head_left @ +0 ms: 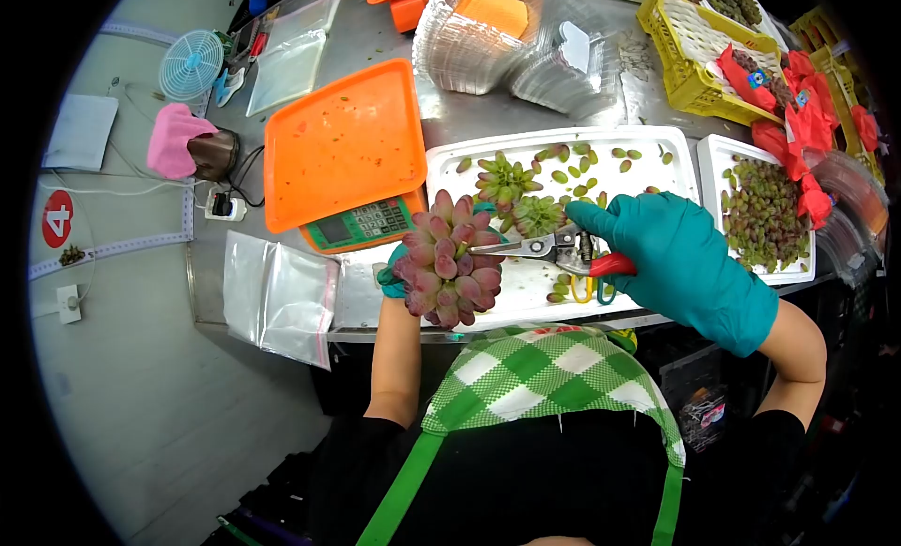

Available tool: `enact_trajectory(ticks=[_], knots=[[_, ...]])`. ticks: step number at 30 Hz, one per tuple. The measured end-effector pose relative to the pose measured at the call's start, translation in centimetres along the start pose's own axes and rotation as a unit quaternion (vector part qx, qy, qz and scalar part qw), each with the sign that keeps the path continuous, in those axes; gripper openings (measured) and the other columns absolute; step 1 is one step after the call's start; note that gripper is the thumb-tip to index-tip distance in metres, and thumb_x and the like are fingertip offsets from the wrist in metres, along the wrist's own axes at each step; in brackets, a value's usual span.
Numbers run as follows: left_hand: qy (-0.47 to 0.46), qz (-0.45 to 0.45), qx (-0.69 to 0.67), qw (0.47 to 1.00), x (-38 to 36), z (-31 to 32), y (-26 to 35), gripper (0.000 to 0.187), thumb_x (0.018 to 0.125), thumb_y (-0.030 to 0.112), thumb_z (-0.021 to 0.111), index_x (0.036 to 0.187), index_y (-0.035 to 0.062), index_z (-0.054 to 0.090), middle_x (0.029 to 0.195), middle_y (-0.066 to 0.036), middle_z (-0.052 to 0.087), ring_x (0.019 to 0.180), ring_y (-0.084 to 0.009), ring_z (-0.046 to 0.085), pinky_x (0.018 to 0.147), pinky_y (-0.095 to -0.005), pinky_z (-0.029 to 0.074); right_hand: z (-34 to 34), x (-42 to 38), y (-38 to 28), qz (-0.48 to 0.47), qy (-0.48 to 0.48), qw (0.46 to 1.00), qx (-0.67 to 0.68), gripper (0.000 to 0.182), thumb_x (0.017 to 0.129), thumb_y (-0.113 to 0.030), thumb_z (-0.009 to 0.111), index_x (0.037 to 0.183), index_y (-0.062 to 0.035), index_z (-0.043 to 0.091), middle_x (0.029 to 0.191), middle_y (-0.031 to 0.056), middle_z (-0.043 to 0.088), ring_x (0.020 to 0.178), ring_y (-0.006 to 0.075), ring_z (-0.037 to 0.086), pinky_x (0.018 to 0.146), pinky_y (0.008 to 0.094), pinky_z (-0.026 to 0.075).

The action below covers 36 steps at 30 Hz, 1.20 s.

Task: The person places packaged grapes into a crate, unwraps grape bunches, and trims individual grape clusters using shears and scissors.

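A pink-red succulent with plump leaves is held up in my left hand. The plant hides most of that hand, and only some teal glove shows at its edges. Pruning shears with red grips are clasped in my gloved right hand. Their metal tips reach the right side of the succulent's leaves. Beneath both hands lies a white foam tray holding green rosettes and scattered loose leaves. Yellow and teal handle loops show just below the shears.
An orange scale stands behind my left hand, with clear plastic bags near the front edge. Stacked clear containers sit at the back. To the right are a foam box of small succulents and a yellow crate.
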<state>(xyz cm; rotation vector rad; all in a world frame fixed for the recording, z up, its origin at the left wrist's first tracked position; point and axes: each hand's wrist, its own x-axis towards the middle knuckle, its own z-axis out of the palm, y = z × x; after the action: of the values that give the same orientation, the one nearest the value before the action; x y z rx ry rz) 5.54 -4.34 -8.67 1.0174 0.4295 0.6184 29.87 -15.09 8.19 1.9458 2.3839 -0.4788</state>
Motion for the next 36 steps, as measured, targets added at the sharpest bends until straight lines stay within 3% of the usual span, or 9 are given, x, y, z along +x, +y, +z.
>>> enact_trajectory(ticks=[7, 11, 13, 17, 23, 29, 32, 35, 36], knots=[[0.082, -0.097, 0.027, 0.992, -1.4, 0.7, -1.0, 0.038, 0.088, 0.03, 0.042, 0.12, 0.0099, 0.038, 0.118, -0.002, 0.045, 0.111, -0.0202, 0.041, 0.089, -0.0326, 0.039, -0.3, -0.7, 0.7, -0.025, -0.005, 0.999, 0.028, 0.064, 0.061, -0.02, 0.072, 0.12, -0.0163, 0.046, 0.076, 0.0061, 0.05, 0.071, 0.0256, 0.05, 0.062, 0.0375, 0.042], [-0.035, -0.123, -0.356, 0.926, -1.1, -1.1, -2.8, 0.034, 0.089, 0.023, 0.041, 0.121, 0.0111, 0.036, 0.122, -0.006, 0.042, 0.112, -0.0219, 0.041, 0.092, -0.0338, 0.037, -0.2, -1.0, 1.1, -0.026, -0.007, 1.0, 0.012, 0.065, 0.061, -0.019, 0.071, 0.12, -0.0145, 0.045, 0.077, 0.0068, 0.049, 0.072, 0.0259, 0.05, 0.062, 0.0375, 0.042], [-0.095, -0.105, -0.373, 0.917, -0.6, 0.4, -0.8, 0.031, 0.089, 0.025, 0.041, 0.118, 0.0132, 0.039, 0.121, -0.006, 0.043, 0.112, -0.0232, 0.04, 0.093, -0.0372, 0.036, -0.3, -1.1, 1.2, -0.016, -0.02, 1.0, 0.009, 0.065, 0.061, -0.019, 0.071, 0.12, -0.0136, 0.045, 0.079, 0.0073, 0.049, 0.073, 0.0262, 0.05, 0.063, 0.0377, 0.042], [-0.113, -0.078, -0.207, 0.969, -0.1, 1.3, 0.3, 0.031, 0.088, 0.023, 0.045, 0.117, 0.0148, 0.041, 0.126, -0.006, 0.039, 0.113, -0.0265, 0.039, 0.094, -0.0443, 0.035, -0.4, -1.4, 1.2, -0.004, -0.053, 0.998, 0.019, 0.064, 0.062, -0.02, 0.07, 0.121, -0.0118, 0.045, 0.081, 0.0076, 0.048, 0.074, 0.0258, 0.049, 0.063, 0.0373, 0.042], [-0.107, -0.13, -0.358, 0.918, 0.0, 1.4, 0.1, 0.041, 0.082, 0.012, 0.055, 0.119, 0.0163, 0.038, 0.127, -0.007, 0.037, 0.114, -0.0253, 0.039, 0.095, -0.0457, 0.033, 0.5, -2.5, 0.8, -0.02, 0.028, 0.997, -0.075, 0.069, 0.062, -0.018, 0.069, 0.124, -0.0069, 0.04, 0.083, 0.0069, 0.045, 0.073, 0.0228, 0.045, 0.062, 0.0351, 0.039], [-0.173, 0.005, -0.192, 0.966, -0.1, 0.6, -1.2, 0.044, 0.091, 0.028, 0.03, 0.129, 0.0055, 0.028, 0.135, -0.013, 0.028, 0.123, -0.0283, 0.03, 0.101, -0.0377, 0.028, -0.1, -3.1, -0.3, 0.034, -0.022, 0.995, -0.092, 0.074, 0.058, -0.013, 0.068, 0.125, -0.0048, 0.038, 0.082, 0.0079, 0.044, 0.072, 0.023, 0.045, 0.063, 0.0347, 0.038], [-0.006, -0.066, -0.342, 0.937, -0.8, 0.4, -1.5, 0.04, 0.087, 0.023, 0.043, 0.122, 0.0073, 0.034, 0.125, -0.008, 0.039, 0.112, -0.0221, 0.041, 0.092, -0.0365, 0.037, 0.2, -3.4, -0.1, 0.043, 0.003, 0.996, -0.076, 0.076, 0.057, -0.013, 0.069, 0.125, -0.0045, 0.037, 0.082, 0.0085, 0.044, 0.072, 0.0233, 0.045, 0.063, 0.0345, 0.038], [0.189, -0.123, -0.059, 0.972, -1.1, 1.1, -1.1, 0.043, 0.085, 0.025, 0.049, 0.122, 0.0078, 0.036, 0.12, -0.005, 0.045, 0.105, -0.0167, 0.048, 0.087, -0.0317, 0.042, 0.2, -3.3, -0.1, 0.044, -0.012, 0.997, -0.065, 0.076, 0.058, -0.016, 0.07, 0.126, -0.0045, 0.037, 0.083, 0.0084, 0.044, 0.073, 0.023, 0.045, 0.063, 0.0343, 0.038], [0.147, -0.122, -0.071, 0.979, -1.1, 1.6, -0.7, 0.044, 0.085, 0.025, 0.049, 0.123, 0.0077, 0.036, 0.121, -0.004, 0.045, 0.104, -0.0161, 0.048, 0.086, -0.0305, 0.042, 0.1, -3.3, -0.1, 0.044, -0.026, 0.997, -0.062, 0.076, 0.058, -0.017, 0.07, 0.126, -0.0046, 0.037, 0.083, 0.0082, 0.044, 0.073, 0.0228, 0.045, 0.063, 0.0343, 0.038]])
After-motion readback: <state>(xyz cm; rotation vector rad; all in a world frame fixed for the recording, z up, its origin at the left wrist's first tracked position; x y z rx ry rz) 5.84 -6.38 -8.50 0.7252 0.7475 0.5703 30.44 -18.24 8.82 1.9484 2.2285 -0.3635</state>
